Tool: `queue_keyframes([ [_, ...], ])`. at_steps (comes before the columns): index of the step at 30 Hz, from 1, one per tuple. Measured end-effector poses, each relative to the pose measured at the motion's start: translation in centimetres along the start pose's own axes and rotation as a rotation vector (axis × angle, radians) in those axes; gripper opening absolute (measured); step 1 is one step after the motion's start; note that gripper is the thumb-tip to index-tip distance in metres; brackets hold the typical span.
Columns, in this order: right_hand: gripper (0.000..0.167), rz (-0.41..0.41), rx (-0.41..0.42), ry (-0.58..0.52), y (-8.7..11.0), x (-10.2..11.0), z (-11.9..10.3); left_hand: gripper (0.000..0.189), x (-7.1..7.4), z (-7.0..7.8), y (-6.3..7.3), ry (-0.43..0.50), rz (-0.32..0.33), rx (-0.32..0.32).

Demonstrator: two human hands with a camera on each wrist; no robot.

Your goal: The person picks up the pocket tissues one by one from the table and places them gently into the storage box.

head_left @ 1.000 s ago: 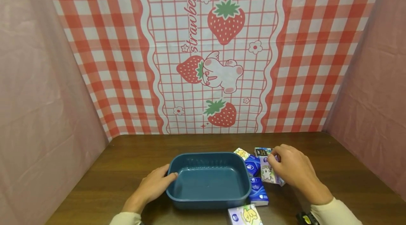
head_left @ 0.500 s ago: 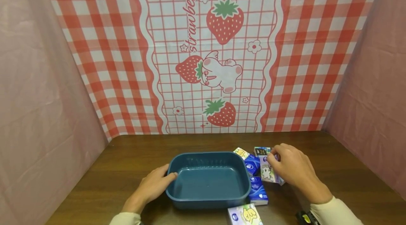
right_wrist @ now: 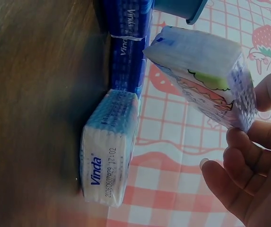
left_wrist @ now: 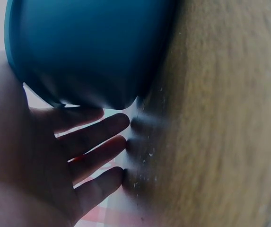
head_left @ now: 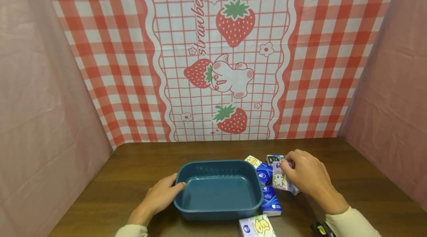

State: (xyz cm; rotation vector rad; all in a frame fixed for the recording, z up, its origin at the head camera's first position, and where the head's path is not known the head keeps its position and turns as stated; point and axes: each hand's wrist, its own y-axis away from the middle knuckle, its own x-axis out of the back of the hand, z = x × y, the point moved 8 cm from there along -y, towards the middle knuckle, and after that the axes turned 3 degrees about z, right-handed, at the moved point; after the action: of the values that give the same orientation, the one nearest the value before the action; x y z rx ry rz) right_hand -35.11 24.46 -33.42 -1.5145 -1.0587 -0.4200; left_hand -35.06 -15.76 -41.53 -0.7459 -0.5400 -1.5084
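In the head view my left hand (head_left: 161,197) holds the left side of a dark teal rectangular basin (head_left: 217,215), its thumb over the rim. The left wrist view shows the other fingers spread along the outside, fingertips down at the wooden table. To the right of the basin, my right hand (head_left: 308,174) pinches a small purple-and-white tissue pack (head_left: 278,179) with a cartoon print. In the right wrist view that pack hangs tilted between thumb and fingers, raised off the table. Below it lies a Vinda-labelled tissue pack (right_wrist: 104,161), mostly covered by the hand in the head view.
Blue tissue packs (head_left: 271,201) lie along the basin's right side, with a yellow-printed pack (head_left: 253,161) behind. A dark-labelled pack (head_left: 273,158) sits farther back. Another purple-and-yellow pack (head_left: 257,226) lies at the front. A strawberry-print cloth (head_left: 230,81) hangs behind the table.
The tissue pack in my right hand has risen slightly, and a bit more of the pack under it shows. My left hand and the basin stay in place.
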Motion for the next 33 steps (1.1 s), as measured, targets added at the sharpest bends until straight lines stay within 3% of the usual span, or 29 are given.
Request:
queue_keyframes([
  [15,0.011,0.027,0.011,0.002,0.04,0.12,-0.18,0.031,0.07,0.13,-0.23,-0.036,0.017,0.004],
  [33,0.011,0.026,0.008,-0.007,0.05,0.05,-0.28,0.034,-0.12,-0.03,-0.28,-0.022,0.008,0.009],
])
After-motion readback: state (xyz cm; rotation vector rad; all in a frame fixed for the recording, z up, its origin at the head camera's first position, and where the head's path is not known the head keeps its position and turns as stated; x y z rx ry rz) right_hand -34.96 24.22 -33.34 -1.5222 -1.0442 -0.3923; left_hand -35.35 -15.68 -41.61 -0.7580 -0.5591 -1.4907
